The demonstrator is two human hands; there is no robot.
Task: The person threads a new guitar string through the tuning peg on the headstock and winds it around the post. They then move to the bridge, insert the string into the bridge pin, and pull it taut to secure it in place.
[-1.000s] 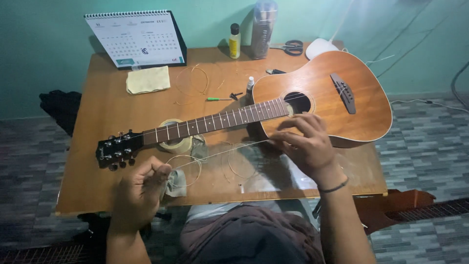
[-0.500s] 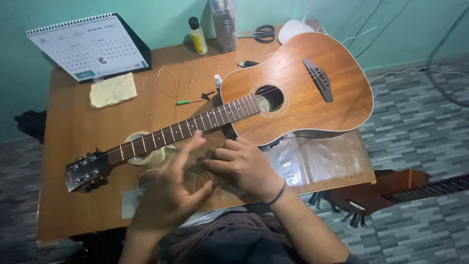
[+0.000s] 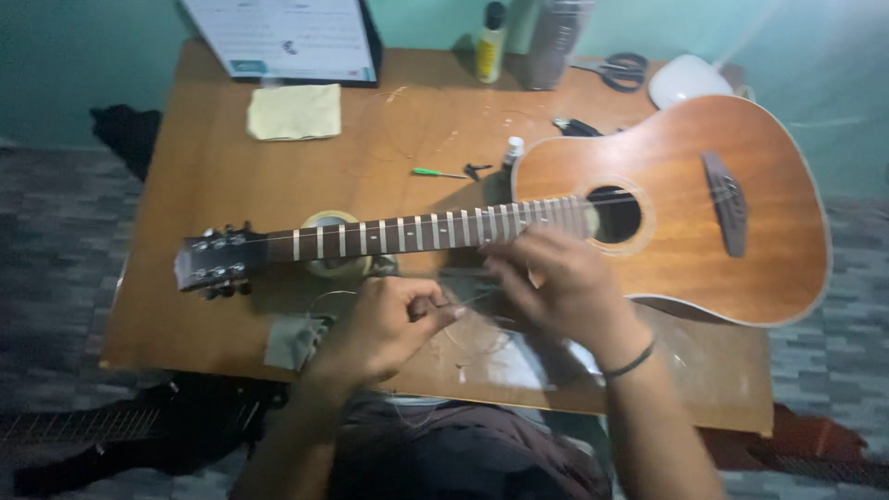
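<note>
- Two bare hands work over a brown wooden acoustic guitar point(image 3: 667, 213) that lies flat on a worn brown wooden table point(image 3: 231, 185), its headstock pointing to the person's left.
- The left hand point(image 3: 384, 324) is curled into a loose fist just below the neck, thumb and fingers pinched together on a thin, pale guitar string point(image 3: 468, 301); the string is faint and blurred, so its full run is hard to trace.
- The right hand point(image 3: 565, 287) lies close beside it, near the neck where it joins the body; motion blur hides whether its fingers are closed on the string or merely touching it.
- A second ago the hands were well apart with the string stretched between them; now they sit close together in front of the person, so the slack looks to be gathered in, which I judge to be coiling or feeding the string.
- A roll of pale tape point(image 3: 335, 245) props the neck.
- Farther back stand a white desk calendar point(image 3: 282, 37), a folded yellow cloth point(image 3: 294, 111), a small yellow bottle point(image 3: 491, 42), black-handled scissors point(image 3: 619, 67) and a green-handled screwdriver point(image 3: 437, 173).
</note>
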